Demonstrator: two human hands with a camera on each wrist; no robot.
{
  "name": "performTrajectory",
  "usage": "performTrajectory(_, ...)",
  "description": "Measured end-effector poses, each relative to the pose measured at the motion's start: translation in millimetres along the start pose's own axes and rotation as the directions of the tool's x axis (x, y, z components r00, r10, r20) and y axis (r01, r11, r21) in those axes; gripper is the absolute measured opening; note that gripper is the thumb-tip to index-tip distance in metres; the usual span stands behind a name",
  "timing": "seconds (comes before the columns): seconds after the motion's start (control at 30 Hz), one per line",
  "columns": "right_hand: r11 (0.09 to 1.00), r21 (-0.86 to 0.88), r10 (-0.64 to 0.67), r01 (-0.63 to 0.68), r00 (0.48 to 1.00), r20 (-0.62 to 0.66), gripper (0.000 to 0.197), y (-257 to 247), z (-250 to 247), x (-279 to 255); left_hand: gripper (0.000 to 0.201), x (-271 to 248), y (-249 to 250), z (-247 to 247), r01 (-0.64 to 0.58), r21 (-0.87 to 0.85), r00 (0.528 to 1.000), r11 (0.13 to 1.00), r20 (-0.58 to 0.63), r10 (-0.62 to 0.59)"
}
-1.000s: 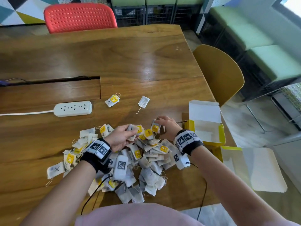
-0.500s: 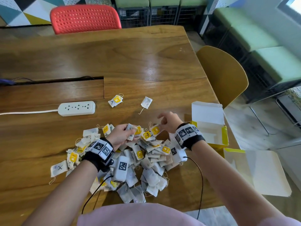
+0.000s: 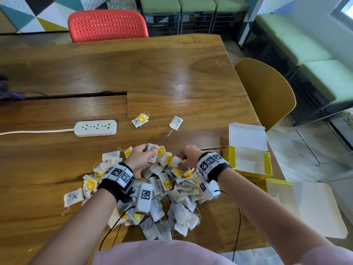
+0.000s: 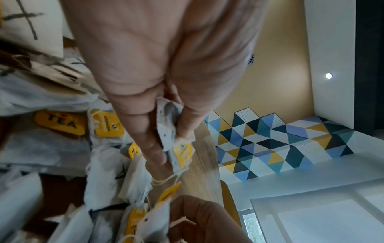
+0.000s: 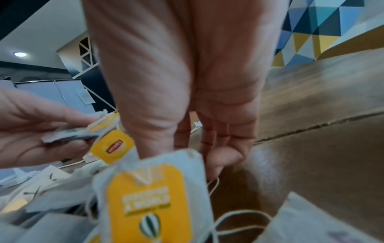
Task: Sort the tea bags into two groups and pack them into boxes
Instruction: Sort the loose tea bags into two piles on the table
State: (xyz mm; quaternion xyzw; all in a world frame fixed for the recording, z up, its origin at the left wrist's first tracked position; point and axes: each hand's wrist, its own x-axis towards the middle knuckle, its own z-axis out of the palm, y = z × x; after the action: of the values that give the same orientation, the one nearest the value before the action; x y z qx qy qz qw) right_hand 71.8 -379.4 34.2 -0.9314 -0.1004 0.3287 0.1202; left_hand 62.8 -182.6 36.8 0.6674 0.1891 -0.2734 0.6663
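1. Left hand: at the far edge of the heap, fingers and thumb curled round a small clutch of tea bags; the left wrist view shows white paper and a yellow tag pinched between thumb and fingers

2. Right hand: at the heap's far right edge, a tea bag string trailing from its fingertips; fingers bent downward, but whether they pinch the string cannot be told

3. Heap of tea bags: loose on the wooden table, directly before the person, some marked with a cross, many with yellow tags; unsorted

4. Two stray tea bags: one with a cross and yellow tag, one plain, lying apart beyond the heap, near each other

5. Open yellow box: at the table's right edge, just beside the right wrist; no bags visible inside. A second flattened box lies nearer the person

6. Change against a second ago: right hand lifts off the heap and returns to it; left hand keeps its clutch; both strays unmoved

7. Judgement: sorting barely begun, packing not started
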Motion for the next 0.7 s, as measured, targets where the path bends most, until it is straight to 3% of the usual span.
performTrajectory(0.1, 0.997, 0.077, -0.013, 0.019, 0.997, -0.07, 0.023, 10.4, 2.6, -2.1, 0.011, 1.9, -0.4, -4.2, -0.018, -0.034, 0.999, 0.999, -0.032, 0.017)
performTrajectory(0.27, 0.952, 0.305, 0.044, -0.001, 0.99, -0.133, 0.029, 31.8, -1.4, -7.7, 0.009, 8.4, -7.3, -7.3, -0.022, -0.048, 0.997, 0.999, -0.08, 0.018)
performTrajectory(0.37, 0.844, 0.534, 0.051, 0.052, 0.983, -0.176, 0.026, 37.2, -18.9, -16.9, 0.011, 9.8, -8.8, -5.4, -0.036, -0.088, 0.994, 0.995, -0.102, 0.027)
performTrajectory(0.47, 0.678, 0.722, -0.03, 0.139, 0.986, -0.162, 0.014, 26.2, -38.2, -34.4, 0.013, 8.6, -6.2, -0.6, -0.06, -0.106, 0.992, 0.993, -0.113, 0.048)
performTrajectory(0.57, 0.532, 0.828, 0.01, 0.176, 0.977, -0.213, 0.02, 7.6, -44.4, -35.5, 0.014, 1.6, 1.6, 10.7, -0.035, -0.174, 0.999, 0.984, 0.009, 0.037)
performTrajectory(0.63, 0.554, 0.814, 0.079, 0.176, 0.962, -0.261, 0.022, -4.9, -40.3, -26.3, 0.03, -3.9, 8.8, 19.7, 0.044, -0.299, 0.99, 0.953, 0.141, -0.001)
performTrajectory(0.7, 0.644, 0.746, 0.091, 0.172, 0.95, -0.298, 0.019, -11.9, -33.8, -13.6, 0.045, -3.2, 13.5, 24.4, 0.075, -0.344, 0.982, 0.936, 0.186, -0.01)
